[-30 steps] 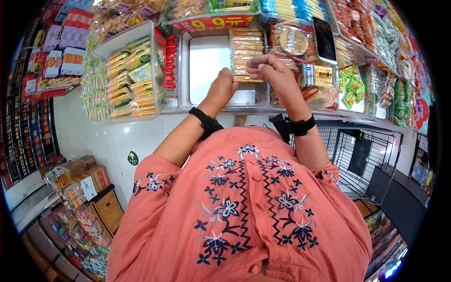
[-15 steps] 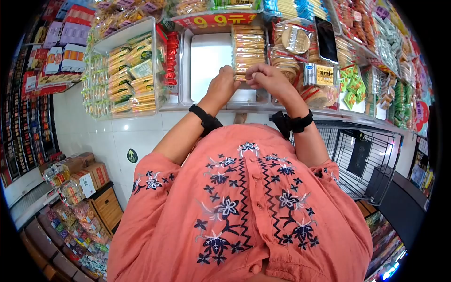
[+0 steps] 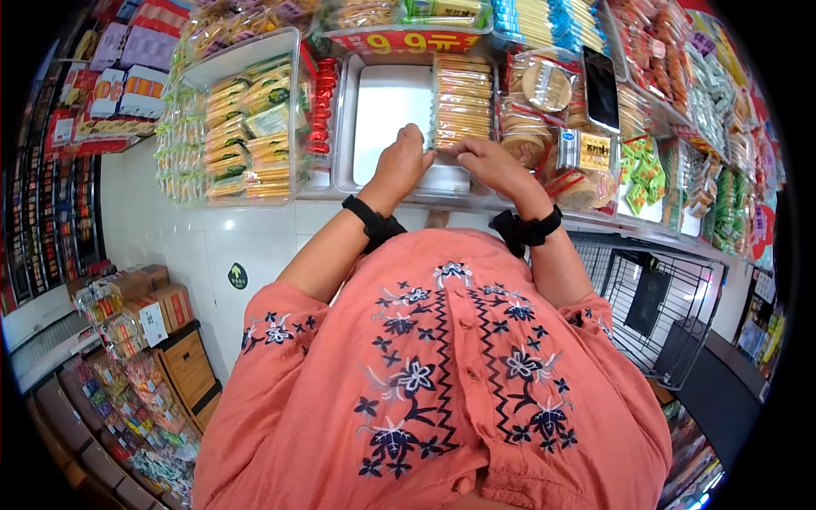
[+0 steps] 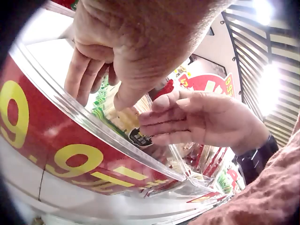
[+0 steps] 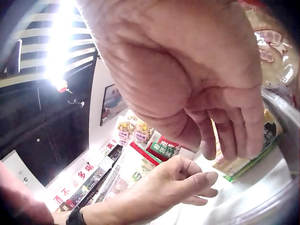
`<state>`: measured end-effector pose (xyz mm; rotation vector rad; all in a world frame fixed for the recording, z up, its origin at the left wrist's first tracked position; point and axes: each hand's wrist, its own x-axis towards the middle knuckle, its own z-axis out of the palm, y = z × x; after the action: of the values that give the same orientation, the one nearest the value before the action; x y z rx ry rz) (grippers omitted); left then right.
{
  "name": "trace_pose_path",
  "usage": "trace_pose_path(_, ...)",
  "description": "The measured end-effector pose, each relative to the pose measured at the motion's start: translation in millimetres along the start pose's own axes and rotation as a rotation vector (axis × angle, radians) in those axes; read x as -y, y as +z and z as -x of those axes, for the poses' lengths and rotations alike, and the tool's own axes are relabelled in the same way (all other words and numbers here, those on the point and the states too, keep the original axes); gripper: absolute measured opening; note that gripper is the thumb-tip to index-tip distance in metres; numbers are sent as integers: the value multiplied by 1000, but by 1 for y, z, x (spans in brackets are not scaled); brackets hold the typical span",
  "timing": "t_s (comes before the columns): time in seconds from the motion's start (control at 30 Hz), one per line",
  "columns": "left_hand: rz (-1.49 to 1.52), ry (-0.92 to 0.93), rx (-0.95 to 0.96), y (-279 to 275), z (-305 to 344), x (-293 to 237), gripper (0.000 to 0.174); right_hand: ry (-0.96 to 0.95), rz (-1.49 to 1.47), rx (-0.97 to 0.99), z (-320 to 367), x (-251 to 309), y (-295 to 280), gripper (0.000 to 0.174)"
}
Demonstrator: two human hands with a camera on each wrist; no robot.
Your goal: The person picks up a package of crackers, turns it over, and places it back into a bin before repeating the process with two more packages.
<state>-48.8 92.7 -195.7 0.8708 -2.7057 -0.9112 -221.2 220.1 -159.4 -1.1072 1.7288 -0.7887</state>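
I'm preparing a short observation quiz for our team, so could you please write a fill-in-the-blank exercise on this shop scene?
The red label shows the yellow number ____.
A dark ____ lies on the snack packs right of the packet column.
The wrist straps above the left hand and right hand are ____.
Missing words: 9.9; phone; black.

White tiles (image 3: 212,246) ran beneath packed snack shelves (image 3: 680,93). A black wire cart (image 3: 646,289) stood at the right, cardboard boxes (image 3: 161,310) low at the left. Bright lamps (image 4: 269,82) glared from a slatted ceiling (image 4: 262,42) overhead.
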Motion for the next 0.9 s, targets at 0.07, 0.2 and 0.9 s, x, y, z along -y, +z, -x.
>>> trace_pose_path(0.07,18,-58,10,-3,0,-4,38,-26,39,12,-2,-2,0,34)
trace_pose_path(0.2,75,-109,7,-17,5,-11,38,-78,15,1,-7,-14,3,34)
trace_pose_path(0.9,-143,-94,-352,-239,118,63,26,97,-203,226,-7,-3,-2,21)
